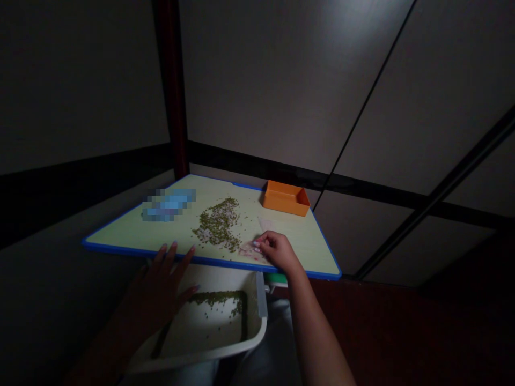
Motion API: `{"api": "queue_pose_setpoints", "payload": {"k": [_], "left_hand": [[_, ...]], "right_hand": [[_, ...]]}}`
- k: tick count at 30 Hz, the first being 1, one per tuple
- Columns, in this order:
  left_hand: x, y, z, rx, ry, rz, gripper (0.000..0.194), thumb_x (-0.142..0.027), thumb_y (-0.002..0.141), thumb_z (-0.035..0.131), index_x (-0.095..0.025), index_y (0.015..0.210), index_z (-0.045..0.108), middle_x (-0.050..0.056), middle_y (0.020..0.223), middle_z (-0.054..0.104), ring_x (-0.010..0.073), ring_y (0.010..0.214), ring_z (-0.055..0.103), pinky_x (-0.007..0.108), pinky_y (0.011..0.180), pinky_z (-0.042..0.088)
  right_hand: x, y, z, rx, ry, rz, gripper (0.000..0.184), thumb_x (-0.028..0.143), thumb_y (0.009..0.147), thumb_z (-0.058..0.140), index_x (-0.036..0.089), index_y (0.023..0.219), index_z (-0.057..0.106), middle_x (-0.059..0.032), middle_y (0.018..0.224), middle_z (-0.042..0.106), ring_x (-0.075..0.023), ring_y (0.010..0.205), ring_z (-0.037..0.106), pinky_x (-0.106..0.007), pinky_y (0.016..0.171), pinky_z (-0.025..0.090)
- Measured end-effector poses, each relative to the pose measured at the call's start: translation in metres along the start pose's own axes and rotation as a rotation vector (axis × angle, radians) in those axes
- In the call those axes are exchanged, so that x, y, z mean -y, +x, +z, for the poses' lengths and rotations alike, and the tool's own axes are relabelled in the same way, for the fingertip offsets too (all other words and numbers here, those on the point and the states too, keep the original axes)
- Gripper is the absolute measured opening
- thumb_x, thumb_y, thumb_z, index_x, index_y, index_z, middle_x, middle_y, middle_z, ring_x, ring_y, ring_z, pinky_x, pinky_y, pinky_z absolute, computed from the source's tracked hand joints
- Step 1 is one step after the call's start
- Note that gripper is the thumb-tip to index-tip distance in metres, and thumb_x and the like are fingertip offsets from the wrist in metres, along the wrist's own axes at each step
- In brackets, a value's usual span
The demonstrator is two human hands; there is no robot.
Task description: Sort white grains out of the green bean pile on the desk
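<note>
Small green beans or grains (219, 222) lie spread in a loose patch on a pale yellow tabletop (293, 241) with a blue edge. To the right of the patch, my right hand (276, 247) rests low over the table with its fingers drawn together in a pinch; what sits between them, if anything, is too small to make out. My left hand (163, 279) has its fingers spread, the tips at the table's near edge. Below it, a white bin (257, 332) holds more of the green grains along its bottom edges.
An orange open box (284, 199) stands at the table's far right corner. A blue item (169, 205), blurred out, lies at the left. Grey panelled walls (261, 80) close in behind, with a dark red post (173, 86) at the corner.
</note>
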State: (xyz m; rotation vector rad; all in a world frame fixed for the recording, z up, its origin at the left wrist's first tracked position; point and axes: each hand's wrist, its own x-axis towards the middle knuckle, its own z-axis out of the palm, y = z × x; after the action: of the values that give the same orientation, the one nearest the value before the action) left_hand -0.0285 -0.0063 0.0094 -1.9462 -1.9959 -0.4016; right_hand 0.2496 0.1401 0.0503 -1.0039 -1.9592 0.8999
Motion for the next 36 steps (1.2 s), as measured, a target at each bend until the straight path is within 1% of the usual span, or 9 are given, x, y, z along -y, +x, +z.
{"api": "queue_pose_setpoints", "payload": {"k": [6, 12, 18, 21, 23, 26, 28, 32, 36], "left_hand": [[0.000, 0.000, -0.001, -0.014, 0.008, -0.003, 0.063, -0.045, 0.088, 0.043, -0.025, 0.147, 0.040, 0.018, 0.154, 0.040, 0.0400, 0.144, 0.032, 0.058, 0.102, 0.041], [0.002, -0.002, 0.002, -0.044, 0.004, 0.004, 0.063, -0.046, 0.088, 0.043, -0.027, 0.148, 0.038, 0.016, 0.155, 0.039, 0.0382, 0.145, 0.031, 0.058, 0.103, 0.041], [-0.002, -0.001, 0.001, -0.052, 0.033, 0.011, 0.061, -0.044, 0.089, 0.040, -0.023, 0.147, 0.041, 0.021, 0.155, 0.036, 0.0401, 0.145, 0.031, 0.061, 0.103, 0.040], [-0.001, -0.001, 0.000, -0.053, 0.052, 0.024, 0.061, -0.043, 0.089, 0.042, -0.021, 0.145, 0.043, 0.023, 0.155, 0.036, 0.0414, 0.144, 0.032, 0.060, 0.103, 0.039], [0.000, -0.001, 0.001, -0.052, 0.052, 0.037, 0.061, -0.043, 0.088, 0.043, -0.020, 0.145, 0.044, 0.023, 0.154, 0.037, 0.0417, 0.144, 0.032, 0.059, 0.103, 0.040], [0.000, -0.001, 0.000, -0.052, 0.045, 0.030, 0.061, -0.044, 0.088, 0.043, -0.022, 0.146, 0.042, 0.022, 0.155, 0.037, 0.0408, 0.144, 0.032, 0.059, 0.102, 0.041], [-0.001, -0.001, -0.002, -0.041, 0.042, 0.015, 0.060, -0.044, 0.089, 0.041, -0.024, 0.146, 0.042, 0.021, 0.155, 0.038, 0.0404, 0.144, 0.033, 0.059, 0.101, 0.042], [-0.001, 0.000, -0.001, -0.038, 0.031, 0.016, 0.062, -0.045, 0.088, 0.042, -0.024, 0.146, 0.041, 0.021, 0.154, 0.038, 0.0410, 0.143, 0.035, 0.059, 0.099, 0.043], [0.001, 0.000, 0.006, -0.082, 0.033, 0.014, 0.061, -0.046, 0.088, 0.043, -0.026, 0.146, 0.042, 0.019, 0.153, 0.041, 0.0390, 0.143, 0.035, 0.058, 0.100, 0.043]], "right_hand": [[-0.005, 0.000, -0.002, -0.061, -0.104, -0.011, 0.020, 0.038, 0.084, 0.061, 0.020, 0.075, 0.059, 0.0026, 0.060, 0.059, -0.0126, 0.055, 0.049, -0.021, 0.052, 0.032], [-0.006, -0.004, -0.011, -0.107, -0.237, -0.045, 0.017, 0.035, 0.084, 0.059, 0.020, 0.076, 0.060, 0.0023, 0.060, 0.058, -0.0137, 0.056, 0.048, -0.022, 0.053, 0.031], [-0.010, -0.007, -0.020, -0.173, -0.288, 0.008, 0.015, 0.034, 0.084, 0.056, 0.021, 0.076, 0.057, 0.0007, 0.065, 0.061, -0.0150, 0.060, 0.051, -0.023, 0.057, 0.033], [-0.013, -0.005, -0.021, -0.221, -0.243, 0.035, 0.017, 0.035, 0.082, 0.057, 0.021, 0.074, 0.056, 0.0015, 0.064, 0.059, -0.0146, 0.060, 0.049, -0.023, 0.058, 0.034], [-0.014, -0.004, -0.020, -0.260, -0.131, 0.039, 0.020, 0.039, 0.081, 0.057, 0.021, 0.073, 0.054, 0.0016, 0.064, 0.058, -0.0147, 0.060, 0.050, -0.024, 0.059, 0.035], [-0.015, -0.003, -0.020, -0.366, 0.042, 0.055, 0.023, 0.043, 0.080, 0.056, 0.021, 0.073, 0.053, 0.0003, 0.067, 0.060, -0.0157, 0.063, 0.053, -0.024, 0.059, 0.039], [-0.015, -0.004, -0.020, -0.443, 0.053, 0.080, 0.022, 0.042, 0.080, 0.055, 0.021, 0.072, 0.052, -0.0003, 0.068, 0.060, -0.0161, 0.063, 0.054, -0.024, 0.059, 0.039], [-0.012, -0.007, -0.021, -0.528, -0.160, 0.155, 0.018, 0.036, 0.083, 0.053, 0.022, 0.073, 0.053, -0.0003, 0.066, 0.060, -0.0165, 0.063, 0.054, -0.025, 0.060, 0.036], [-0.009, -0.008, -0.019, -0.516, -0.368, 0.218, 0.015, 0.033, 0.084, 0.053, 0.022, 0.073, 0.056, 0.0001, 0.065, 0.061, -0.0167, 0.062, 0.052, -0.025, 0.058, 0.030]]}}
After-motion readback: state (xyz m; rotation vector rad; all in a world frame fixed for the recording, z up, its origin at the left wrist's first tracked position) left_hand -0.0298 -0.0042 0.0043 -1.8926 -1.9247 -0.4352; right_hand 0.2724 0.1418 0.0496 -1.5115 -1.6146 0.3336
